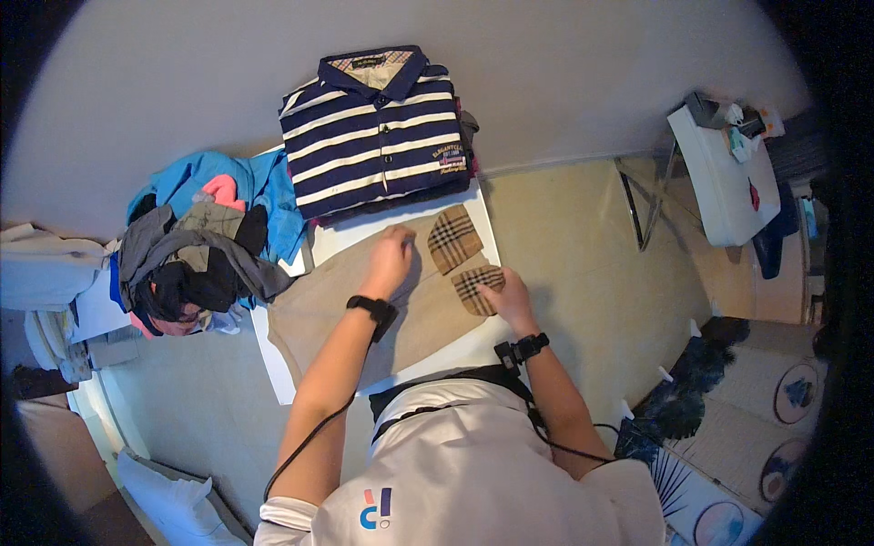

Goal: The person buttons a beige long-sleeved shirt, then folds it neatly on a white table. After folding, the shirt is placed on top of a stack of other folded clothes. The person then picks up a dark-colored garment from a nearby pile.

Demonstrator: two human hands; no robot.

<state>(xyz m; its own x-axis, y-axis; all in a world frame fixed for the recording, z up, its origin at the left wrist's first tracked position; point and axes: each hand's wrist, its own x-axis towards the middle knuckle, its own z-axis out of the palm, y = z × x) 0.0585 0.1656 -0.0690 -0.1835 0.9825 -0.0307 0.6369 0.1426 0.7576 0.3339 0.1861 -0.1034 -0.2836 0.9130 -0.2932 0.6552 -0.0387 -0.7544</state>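
A beige garment (341, 286) with two rounded plaid panels lies spread flat in front of me on a white table (276, 365). My right hand (511, 304) holds the outer edge of the lower plaid panel (471, 293), its thumb on top of the cloth. The upper plaid panel (454, 239) lies just beyond it. Over the far side of the beige cloth is my left hand (390, 259), with curled fingers; whether they pinch the fabric is hidden.
A folded navy-and-white striped polo shirt (375, 136) tops a stack of clothes at the table's far end. Left of it rises a loose heap of clothes (198, 252). A white side table (730, 177) with small items stands far right. Patterned bedding (724, 409) lies lower right.
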